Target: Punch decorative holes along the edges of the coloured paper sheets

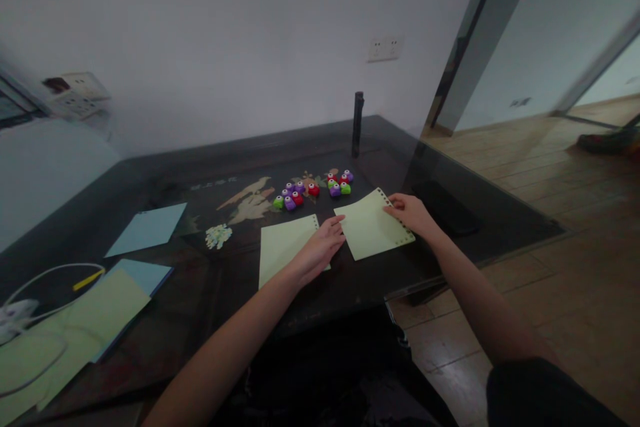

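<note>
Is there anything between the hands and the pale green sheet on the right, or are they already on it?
Nothing visible is in the way. The right hand grips the right green sheet at its punched edge, and the left hand touches its near-left edge, resting over the left green sheet. The paper punches sit behind.

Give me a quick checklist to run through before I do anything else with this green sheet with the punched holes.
1. Right hand grips the punched sheet at its far corner: ok.
2. Left hand touches that sheet's near edge: ok.
3. Second green sheet lies flat, partly under the left hand: ok.
4. Small punches stand apart from both sheets: ok.
5. Paper cutouts lie apart from the sheets: ok.
6. Holes cleanly cut: cannot tell.
</note>
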The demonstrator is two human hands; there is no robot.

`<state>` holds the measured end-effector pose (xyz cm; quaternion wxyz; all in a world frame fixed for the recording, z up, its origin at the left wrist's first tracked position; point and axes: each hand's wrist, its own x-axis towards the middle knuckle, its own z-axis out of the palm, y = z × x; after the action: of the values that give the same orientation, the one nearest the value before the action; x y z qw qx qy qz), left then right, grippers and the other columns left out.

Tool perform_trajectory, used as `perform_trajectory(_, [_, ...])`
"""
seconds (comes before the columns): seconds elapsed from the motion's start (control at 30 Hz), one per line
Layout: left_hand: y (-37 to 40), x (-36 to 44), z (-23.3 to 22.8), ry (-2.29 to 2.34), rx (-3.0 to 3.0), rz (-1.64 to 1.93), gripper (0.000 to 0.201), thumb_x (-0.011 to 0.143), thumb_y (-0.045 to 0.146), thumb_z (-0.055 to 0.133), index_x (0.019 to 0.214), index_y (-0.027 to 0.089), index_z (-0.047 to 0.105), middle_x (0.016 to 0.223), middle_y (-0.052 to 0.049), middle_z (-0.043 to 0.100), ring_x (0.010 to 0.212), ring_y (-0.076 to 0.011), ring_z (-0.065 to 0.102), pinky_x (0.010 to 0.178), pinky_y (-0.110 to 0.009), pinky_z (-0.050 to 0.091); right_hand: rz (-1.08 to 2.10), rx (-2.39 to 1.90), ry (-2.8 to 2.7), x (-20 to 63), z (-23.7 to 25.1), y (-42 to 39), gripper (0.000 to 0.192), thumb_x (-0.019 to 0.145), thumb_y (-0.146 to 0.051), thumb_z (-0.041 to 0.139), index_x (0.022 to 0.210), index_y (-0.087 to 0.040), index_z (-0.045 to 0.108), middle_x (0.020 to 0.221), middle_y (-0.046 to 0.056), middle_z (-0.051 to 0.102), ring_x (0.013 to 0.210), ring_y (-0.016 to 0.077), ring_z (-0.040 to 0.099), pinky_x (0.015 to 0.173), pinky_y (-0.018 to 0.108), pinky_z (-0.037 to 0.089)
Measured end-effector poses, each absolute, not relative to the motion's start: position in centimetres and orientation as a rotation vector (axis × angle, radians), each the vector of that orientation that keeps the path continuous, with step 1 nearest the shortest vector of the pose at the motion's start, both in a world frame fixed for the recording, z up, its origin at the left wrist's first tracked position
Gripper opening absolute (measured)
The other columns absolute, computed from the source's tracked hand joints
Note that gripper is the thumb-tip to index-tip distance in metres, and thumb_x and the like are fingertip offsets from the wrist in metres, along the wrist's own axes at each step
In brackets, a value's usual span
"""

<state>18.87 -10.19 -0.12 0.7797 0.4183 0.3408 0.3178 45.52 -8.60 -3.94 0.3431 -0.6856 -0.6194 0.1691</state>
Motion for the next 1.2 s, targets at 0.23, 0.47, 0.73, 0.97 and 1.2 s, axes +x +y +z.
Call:
perform_trajectory(0.23, [-10.29,18.85,-0.02,0.733,0.914,0.676,0.047,0.071,0.004,0.056,0.114,0.02,0.052,0.142,-0.01,0.043,0.136,-0.0196,0.034,0.114,-0.036,0.021,0.423,-1.791,-1.617,45.47,-3.84,-8.59,0.026,0.073,-0.032,0.06,0.09,-0.014,0.065,0.069,0.004,0.063,0.063,0.0171,0.059,0.058,0.027,0.04])
perform_trajectory(0.47, [-10.3,18.81,-0.06,0.74,0.945,0.671,0.047,0.071,0.005,0.056,0.114,0.022,0.054,0.142,-0.009,0.044,0.136,-0.0205,0.034,0.114,-0.038,0.02,0.422,-1.771,-1.623,45.5,-3.96,-8.58,0.024,0.072,-0.033,0.061,0.088,-0.016,0.065,0.064,0.001,0.062,0.058,0.0156,0.056,0.057,0.027,0.04])
perform_trajectory(0.73, [-10.35,18.77,-0.08,0.736,0.961,0.668,0.046,0.071,0.005,0.056,0.115,0.022,0.054,0.143,-0.009,0.043,0.137,-0.0203,0.031,0.115,-0.038,0.019,0.323,-1.827,-1.68,45.63,-4.22,-8.48,0.025,0.073,-0.032,0.062,0.091,-0.016,0.065,0.068,0.001,0.06,0.062,0.0157,0.055,0.059,0.027,0.039])
perform_trajectory(0.97, [-10.37,18.65,-0.33,0.694,1.002,0.66,0.044,0.071,0.005,0.059,0.112,0.021,0.056,0.144,-0.009,0.041,0.139,-0.0208,0.028,0.114,-0.038,0.022,0.12,-1.948,-1.777,45.33,-4.23,-8.81,0.027,0.072,-0.03,0.063,0.098,-0.019,0.063,0.075,0.002,0.058,0.065,0.0159,0.051,0.058,0.027,0.035])
perform_trajectory(1.2, [-10.6,18.72,-0.05,0.71,1.062,0.669,0.044,0.07,0.006,0.06,0.11,0.023,0.059,0.141,-0.009,0.045,0.14,-0.0211,0.026,0.114,-0.038,0.019,0.023,-1.94,-1.762,45.15,-4.06,-8.98,0.035,0.074,-0.03,0.063,0.107,-0.02,0.061,0.083,0.004,0.054,0.07,0.0173,0.052,0.063,0.028,0.038])
